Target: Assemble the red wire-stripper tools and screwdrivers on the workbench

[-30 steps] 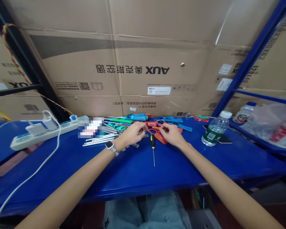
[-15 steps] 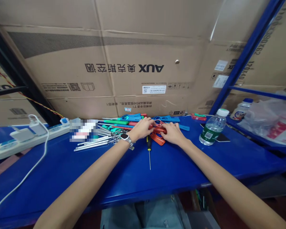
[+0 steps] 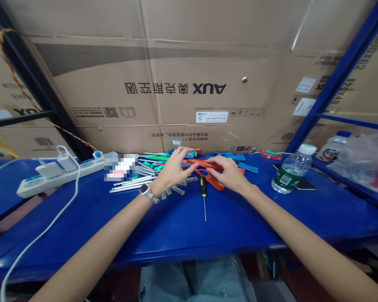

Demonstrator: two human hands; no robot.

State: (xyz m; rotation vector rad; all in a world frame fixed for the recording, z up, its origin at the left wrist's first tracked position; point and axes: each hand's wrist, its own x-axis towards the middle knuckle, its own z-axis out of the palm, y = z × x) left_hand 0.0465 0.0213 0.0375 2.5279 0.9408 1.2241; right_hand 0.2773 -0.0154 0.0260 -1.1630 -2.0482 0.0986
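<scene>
1. Spreading, in the head view, describes my left hand (image 3: 174,170): its fingers have opened out from the closer curl of half a second ago, so it appears to have eased off the pile rather than to be gripping anything. The thumb points toward the orange clips (image 3: 216,183).
2. My right hand (image 3: 230,174) arches over those clips, its thumb and fingers bent with a narrow gap around them; I cannot tell whether it grips or only touches.
3. Both forearms reach forward from the lower corners, angled inward, palms mostly down. A watch (image 3: 144,189) circles my left wrist.
4. The orange clips lie between my hands, amid the pile on the blue table (image 3: 176,226). Blue clips (image 3: 249,168) sit to their right, metal rods (image 3: 129,184) to their left, and a screwdriver (image 3: 203,187) lies just in front.
</scene>
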